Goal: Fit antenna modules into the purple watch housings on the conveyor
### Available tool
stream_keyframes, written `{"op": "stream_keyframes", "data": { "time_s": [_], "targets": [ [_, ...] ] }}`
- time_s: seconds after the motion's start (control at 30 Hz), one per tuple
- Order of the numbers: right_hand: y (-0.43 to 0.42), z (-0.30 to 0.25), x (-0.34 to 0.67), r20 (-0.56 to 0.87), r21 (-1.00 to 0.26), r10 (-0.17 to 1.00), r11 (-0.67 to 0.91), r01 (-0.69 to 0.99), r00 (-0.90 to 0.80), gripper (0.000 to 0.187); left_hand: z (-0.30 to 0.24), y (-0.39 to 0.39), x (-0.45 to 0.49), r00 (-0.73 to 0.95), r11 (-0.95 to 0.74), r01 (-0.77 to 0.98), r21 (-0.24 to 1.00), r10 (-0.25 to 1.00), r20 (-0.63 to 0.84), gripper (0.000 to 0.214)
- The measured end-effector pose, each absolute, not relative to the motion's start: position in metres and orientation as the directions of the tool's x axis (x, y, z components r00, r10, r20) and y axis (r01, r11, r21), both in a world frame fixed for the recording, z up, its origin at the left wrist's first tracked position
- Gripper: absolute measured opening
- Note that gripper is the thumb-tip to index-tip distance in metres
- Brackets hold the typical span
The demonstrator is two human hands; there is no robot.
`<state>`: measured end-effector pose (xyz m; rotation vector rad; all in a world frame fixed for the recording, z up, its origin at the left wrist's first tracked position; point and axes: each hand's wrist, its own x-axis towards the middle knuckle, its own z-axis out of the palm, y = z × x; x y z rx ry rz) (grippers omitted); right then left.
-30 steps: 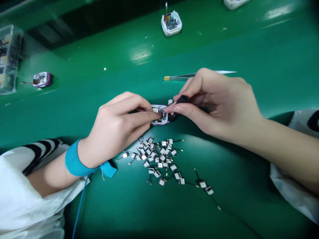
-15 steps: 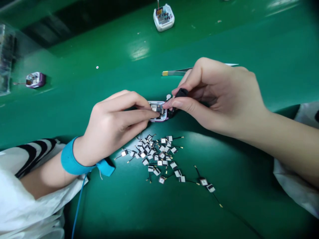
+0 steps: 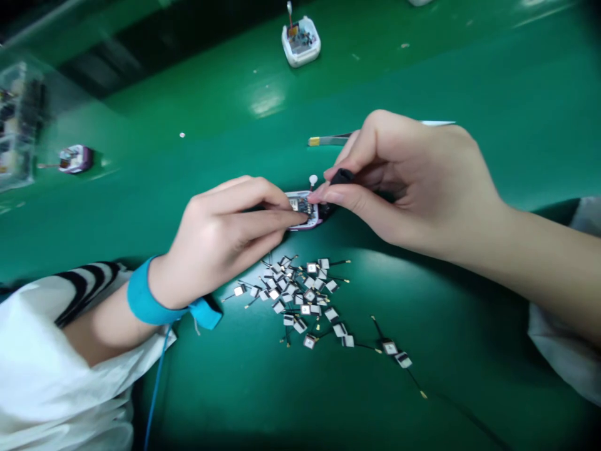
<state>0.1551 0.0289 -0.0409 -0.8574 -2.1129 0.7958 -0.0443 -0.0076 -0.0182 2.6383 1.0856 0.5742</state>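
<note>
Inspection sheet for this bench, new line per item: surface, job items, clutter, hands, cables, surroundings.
Surface: glossy green bench top with glare patches and a small white speck.
Job items: small open device with pink-trimmed casing, circuitry exposed.
Clutter: loose heap of small square antenna patches below the hands; tweezers partly under the right hand.
Hands: left hand has its fingertips on the device; right hand pinches a small black part at the device's end.
Cables: thin black antenna leads trail from the patches; blue cord runs from the left wrist's blue strap.
Surroundings: two similar device casings and a clear plastic box farther up the bench.
</note>
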Motion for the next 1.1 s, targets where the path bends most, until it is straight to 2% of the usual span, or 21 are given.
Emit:
{"op": "stream_keyframes", "data": {
  "time_s": [0.43, 0.63, 0.93, 1.1],
  "targets": [
    [0.0275, -0.0419, 0.1542, 0.327, -0.796, 0.792, 0.525, 0.302, -0.515, 0.016, -0.0227, -0.0101, -0.0453, 0.647, -0.711, 0.641, 0.289, 0.703, 0.296, 0.015],
    [0.0289, -0.0422, 0.154, 0.364, -0.793, 0.766, 0.553, 0.255, -0.531, 0.014, -0.0215, -0.0109, -0.0429, 0.64, -0.711, 0.653, 0.261, 0.702, 0.311, 0.014],
    [0.0298, -0.0426, 0.1549, 0.367, -0.777, 0.76, 0.568, 0.272, -0.537, 0.016, -0.0201, -0.0122, -0.0394, 0.607, -0.671, 0.702, 0.238, 0.739, 0.293, 0.013],
    [0.0305, -0.0416, 0.1557, 0.373, -0.779, 0.753, 0.572, 0.259, -0.542, 0.016, -0.0207, -0.0124, -0.0377, 0.594, -0.676, 0.699, 0.232, 0.73, 0.338, 0.012]
  ]
}}
